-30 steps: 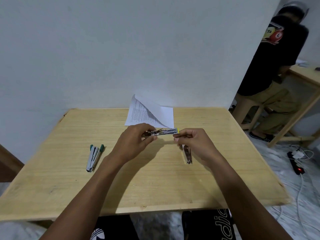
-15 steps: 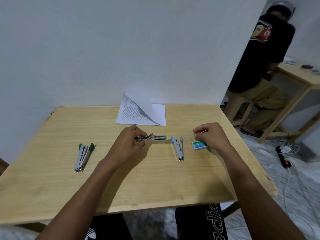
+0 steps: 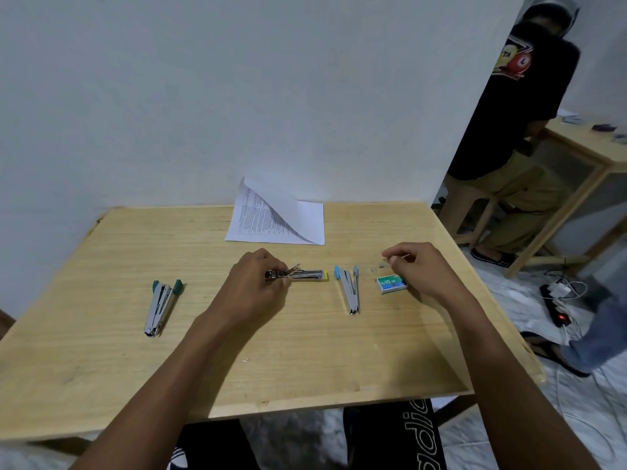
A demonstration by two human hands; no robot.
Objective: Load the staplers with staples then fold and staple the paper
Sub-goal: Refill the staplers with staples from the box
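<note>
In the head view, a yellow-tipped stapler [image 3: 307, 274] is gripped at its hinge end by the left hand [image 3: 252, 290] and held low over the bench [image 3: 305, 351], near its middle, with the tip pointing right. The right hand [image 3: 420, 266] is kept well apart from the left, just behind a small green staple box [image 3: 391, 283]. Its thumb and forefinger are pinched together, perhaps on a short strip of staples, but this is too small to be told.

The stapler is judged to be light, stiff and rather slippery on its chromed metal. Because it is hinged, it is best held by the sides of the body near the pivot, so that the magazine can be left free for loading. A staple strip is judged to be brittle and easily snapped, so it is best taken lightly by its long sides.

The stapler is seen as slim and silver with a yellow end cap, and it appears to be opened at the held end. A blue-tipped stapler [image 3: 349, 288] is laid between the hands, and a green-tipped stapler [image 3: 161, 305] is laid far to the left. Printed paper [image 3: 278, 217], with one corner curled over, is laid at the far edge of the bench.
</note>
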